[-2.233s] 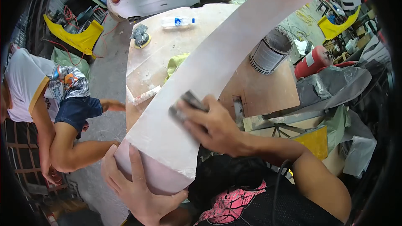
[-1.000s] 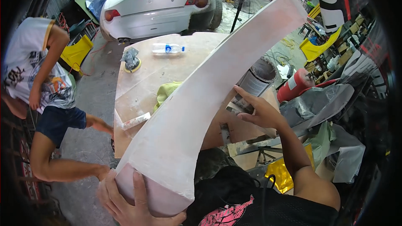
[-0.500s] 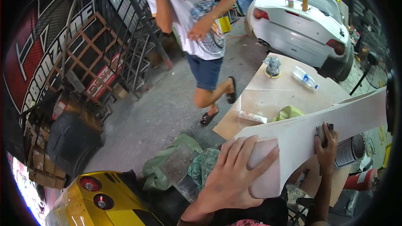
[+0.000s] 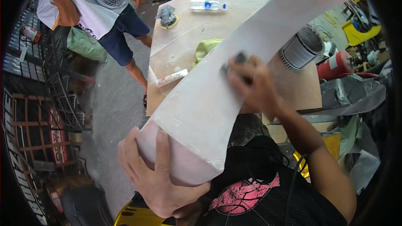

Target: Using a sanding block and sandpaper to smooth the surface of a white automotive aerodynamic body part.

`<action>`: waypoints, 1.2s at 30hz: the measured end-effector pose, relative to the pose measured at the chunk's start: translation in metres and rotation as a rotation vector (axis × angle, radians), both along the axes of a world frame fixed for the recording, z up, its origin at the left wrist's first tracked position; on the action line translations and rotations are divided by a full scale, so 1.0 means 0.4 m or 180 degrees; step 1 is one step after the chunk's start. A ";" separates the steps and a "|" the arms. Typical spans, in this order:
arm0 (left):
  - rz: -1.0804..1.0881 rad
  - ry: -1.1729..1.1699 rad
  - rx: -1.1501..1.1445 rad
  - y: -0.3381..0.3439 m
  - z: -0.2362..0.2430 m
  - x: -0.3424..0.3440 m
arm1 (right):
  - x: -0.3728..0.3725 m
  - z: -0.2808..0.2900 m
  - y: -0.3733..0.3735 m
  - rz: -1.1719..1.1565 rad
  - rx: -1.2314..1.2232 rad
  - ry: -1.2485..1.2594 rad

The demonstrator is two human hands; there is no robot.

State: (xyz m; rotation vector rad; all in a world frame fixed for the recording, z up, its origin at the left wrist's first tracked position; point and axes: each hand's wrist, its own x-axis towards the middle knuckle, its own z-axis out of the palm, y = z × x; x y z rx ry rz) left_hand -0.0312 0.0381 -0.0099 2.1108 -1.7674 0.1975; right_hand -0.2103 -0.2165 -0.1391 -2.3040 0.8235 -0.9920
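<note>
A long white curved panel (image 4: 201,109) stretches diagonally from near my body to the far right, over the table. My left hand (image 4: 157,184) grips its near end, the fingers spread over the pinkish end face and the thumb at the lower corner. On the panel's upper face, about midway along, my right hand (image 4: 257,86) presses a small dark piece of sandpaper (image 4: 239,58). Motion blurs that hand and the sandpaper, so the exact finger placement is unclear. Whitish scuffs and dust show on the panel's surface.
The wooden table (image 4: 184,29) bears a plastic bottle (image 4: 208,5), a tape roll with grey wrapping (image 4: 167,19), a yellow-green cloth (image 4: 205,50), a pale stick (image 4: 171,77) and a grey bucket (image 4: 301,48). Another person (image 4: 104,16) stands at the far left. A red cylinder (image 4: 335,65) lies right.
My view has turned right, so the panel now runs more steeply away. My right hand has slid along the panel towards its middle. The other person now appears farther left.
</note>
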 end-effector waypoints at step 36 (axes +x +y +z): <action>0.0178 -0.0233 -0.0131 0.007 -0.015 -0.030 | 0.082 0.110 0.078 -0.0168 -0.0216 0.0195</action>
